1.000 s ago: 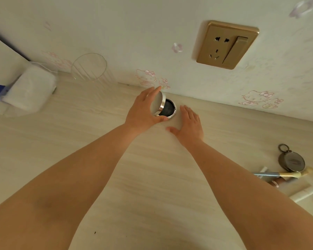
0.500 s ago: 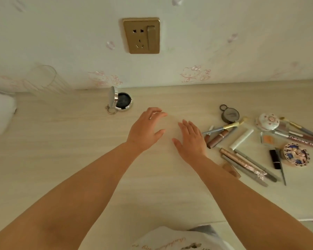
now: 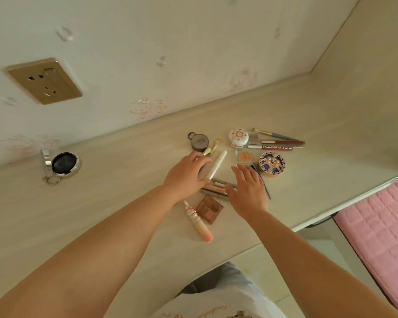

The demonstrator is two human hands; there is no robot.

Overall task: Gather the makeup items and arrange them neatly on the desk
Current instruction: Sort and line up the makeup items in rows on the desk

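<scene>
Both our hands now over makeup pile, away from open compact (image 3: 62,165) left standing by wall. Left hand (image 3: 185,174) and right hand (image 3: 247,188) flat, fingers relaxed, gripping nothing, flanking white tube (image 3: 217,164). Gathering next, we judge.

An open compact (image 3: 63,165) is sitting on the tabletop (image 3: 115,203) at the far left, near the wall, well apart from the other items. A wall socket (image 3: 45,81) is sitting on the wall above it. The remaining makeup is lying clustered to the right: a round case (image 3: 199,141) behind a brush (image 3: 211,148), a tube (image 3: 217,164) beside them, a round box (image 3: 238,137) and a decorated tin (image 3: 271,164) further right. A square palette (image 3: 209,209) and a capped stick (image 3: 197,221) are lying nearest the front edge. Both hands are hovering over the cluster, the left hand (image 3: 185,175) left of the right hand (image 3: 248,190).
</scene>
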